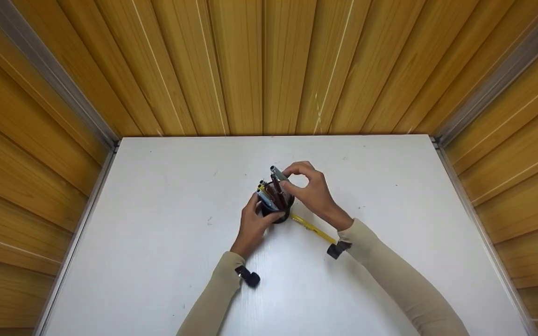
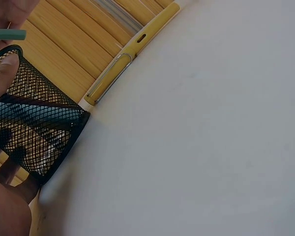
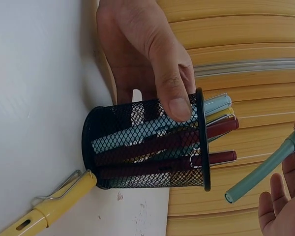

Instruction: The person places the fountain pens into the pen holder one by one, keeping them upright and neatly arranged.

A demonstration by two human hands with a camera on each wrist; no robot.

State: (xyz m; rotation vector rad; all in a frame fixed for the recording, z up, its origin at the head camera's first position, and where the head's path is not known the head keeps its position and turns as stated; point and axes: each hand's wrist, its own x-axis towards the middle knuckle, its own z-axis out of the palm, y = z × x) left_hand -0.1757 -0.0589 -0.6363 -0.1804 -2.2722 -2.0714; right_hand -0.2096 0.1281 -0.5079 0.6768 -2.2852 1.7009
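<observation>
A black mesh pen holder (image 3: 152, 147) stands upright on the white table, with several pens inside. Among them the right wrist view shows light blue, yellow and dark red ones. My left hand (image 1: 252, 224) grips the holder's side, thumb near the rim. Pinched between thumb and fingers of my right hand (image 1: 313, 191) is a grey-green pen (image 3: 260, 169). Its free end is outside the holder, just beyond the rim in the right wrist view. A yellow pen with a wire clip (image 2: 132, 49) lies on the table, one end close to the holder's base.
The white table (image 1: 166, 210) reaches back to a wood-patterned panel wall (image 1: 241, 70). Similar panels rise at left and right, with grey metal rails along the corners. A small black camera is strapped to each sleeve cuff.
</observation>
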